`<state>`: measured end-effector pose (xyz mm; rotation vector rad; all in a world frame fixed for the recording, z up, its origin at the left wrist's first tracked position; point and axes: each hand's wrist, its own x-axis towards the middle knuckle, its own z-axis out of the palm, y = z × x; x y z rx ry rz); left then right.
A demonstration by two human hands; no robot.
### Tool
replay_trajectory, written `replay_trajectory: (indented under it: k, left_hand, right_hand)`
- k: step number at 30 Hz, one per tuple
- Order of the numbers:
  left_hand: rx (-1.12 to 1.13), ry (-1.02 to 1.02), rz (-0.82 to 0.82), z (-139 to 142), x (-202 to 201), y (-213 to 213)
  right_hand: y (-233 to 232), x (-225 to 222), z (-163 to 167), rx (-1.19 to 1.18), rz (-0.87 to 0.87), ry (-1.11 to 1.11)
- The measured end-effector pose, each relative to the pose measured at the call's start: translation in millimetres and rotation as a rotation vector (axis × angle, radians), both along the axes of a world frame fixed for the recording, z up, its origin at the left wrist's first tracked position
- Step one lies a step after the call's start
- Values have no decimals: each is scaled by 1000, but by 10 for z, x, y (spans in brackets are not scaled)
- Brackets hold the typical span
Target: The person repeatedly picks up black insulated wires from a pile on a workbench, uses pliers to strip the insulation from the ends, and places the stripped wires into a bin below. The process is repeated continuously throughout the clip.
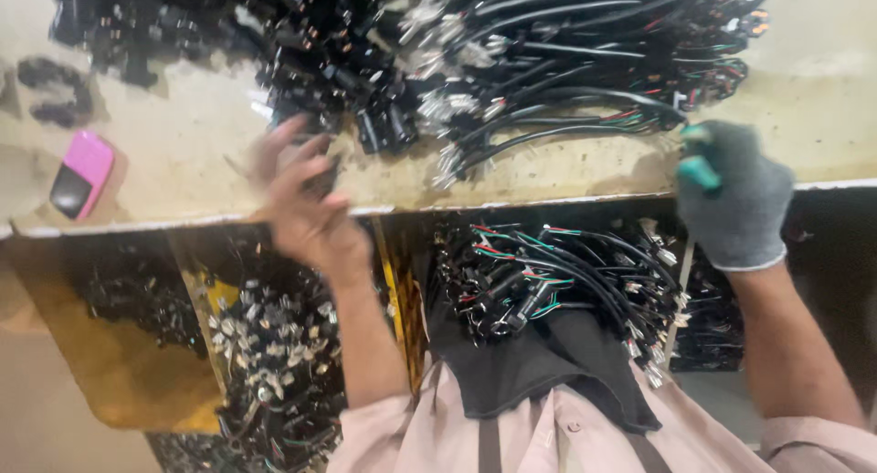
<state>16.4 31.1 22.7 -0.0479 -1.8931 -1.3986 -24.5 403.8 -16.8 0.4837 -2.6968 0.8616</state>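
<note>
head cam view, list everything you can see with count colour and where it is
workbench: one, worn beige, across the top
cable bundles: many, black with coloured wire ends and metal terminals, bench top right
connector pile: many, black, bench top centre-left
pink case: one, pink with a dark face, bench left edge
lap bundle: one pile, black cables with red and green wires, on dark cloth below the bench
terminal bin: one, small metal and black parts, lower left
tool handle: one, teal, in the gloved hand
left hand: bare, blurred, at the bench edge, on a small dark part
right hand: grey glove, gripping the tool handle
</note>
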Motion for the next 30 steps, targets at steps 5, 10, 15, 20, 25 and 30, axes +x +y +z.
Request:
replay_trajectory:
  k: [5, 10, 15, 20, 25, 30]
  left_hand:
    - [93, -550, -681, 6, 179, 651]
    - [219, -770, -980, 48, 351, 849]
    - [1, -876, -843, 127, 348, 906]
    - [6, -580, -771, 34, 449, 936]
    - [32, -513, -880, -43, 541, 922]
    - [22, -672, -887, 109, 483, 1099]
  right_hand:
    - [-371, 296, 356, -752, -58, -415]
    - [-450, 456, 613, -61, 593, -139]
    - [-552, 309, 474, -253, 621, -379]
    - [-603, 514, 537, -853, 352, -335]
    - [-637, 625, 689, -1728, 375, -613]
    - [-735, 266, 678, -1756, 103, -732]
